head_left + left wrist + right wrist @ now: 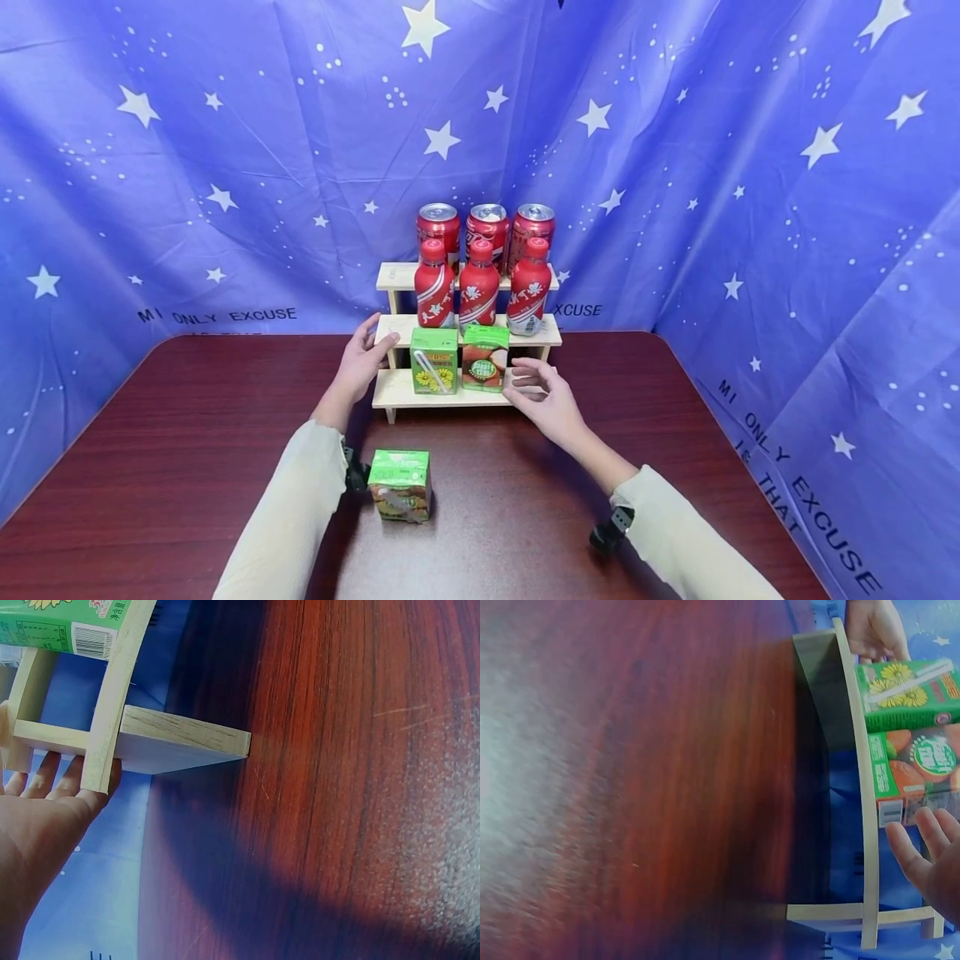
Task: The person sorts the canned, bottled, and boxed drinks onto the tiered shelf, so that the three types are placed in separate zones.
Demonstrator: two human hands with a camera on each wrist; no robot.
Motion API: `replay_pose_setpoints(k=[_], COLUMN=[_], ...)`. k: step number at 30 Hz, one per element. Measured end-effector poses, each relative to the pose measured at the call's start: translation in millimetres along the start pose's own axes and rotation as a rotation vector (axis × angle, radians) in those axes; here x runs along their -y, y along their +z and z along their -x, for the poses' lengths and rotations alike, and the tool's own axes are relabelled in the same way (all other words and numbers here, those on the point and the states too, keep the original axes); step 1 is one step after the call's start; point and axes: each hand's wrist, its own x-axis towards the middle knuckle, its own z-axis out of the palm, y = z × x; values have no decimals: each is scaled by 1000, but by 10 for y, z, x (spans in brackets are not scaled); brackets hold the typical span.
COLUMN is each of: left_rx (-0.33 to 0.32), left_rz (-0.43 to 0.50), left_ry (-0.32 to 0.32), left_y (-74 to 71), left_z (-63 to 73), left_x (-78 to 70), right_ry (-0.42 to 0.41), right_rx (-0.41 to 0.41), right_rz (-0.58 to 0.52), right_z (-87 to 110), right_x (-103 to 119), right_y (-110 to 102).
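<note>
A three-tier wooden stand (pixel 480 400) holds drinks, with two drink cartons on its bottom tier. One is a green drink carton with yellow flowers (pixel 435 362) and a straw on its front. Beside it stands a green and brown drink carton with fruit pictures (pixel 485 360). My left hand (pixel 362 367) grips the stand's left side, thumb in front of the post and fingers behind. My right hand (pixel 551 402) is at the right of the fruit carton, fingers loosely extended; its fingertips (pixel 924 817) are at the carton's side, contact unclear.
Red bottles (pixel 480 287) stand on the middle tier and red cans (pixel 487 225) on the top tier. Another green-topped drink carton (pixel 401 486) is on the dark red wooden table (pixel 225 467), near my left wrist. A blue starry cloth (pixel 300 167) hangs behind.
</note>
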Motion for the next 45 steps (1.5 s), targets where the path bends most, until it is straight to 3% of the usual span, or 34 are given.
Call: replay_pose_setpoints(k=[5,13,20,28,36,45], left_rx=[10,10,14,-3,-13,-4], left_rz=[-4,-6,-6,-26,-35,-15], left_ry=[-2,-1,5,24,32,30], left_y=[31,40,49,-16,-23,-26], left_z=[74,98,98,-89,-72,-63], left_x=[-88,-106,-117,101,112,112], right_ry=[-7,-39,-59,-84,-98,-116], right_rx=[39,144,273,391,469,507], right_rz=[-21,8,-6,27,11,-12], right_z=[77,201,304,350,476,503], right_x=[-23,-20,27,-184,124,-98], right_y=[48,203,340,509,674,845])
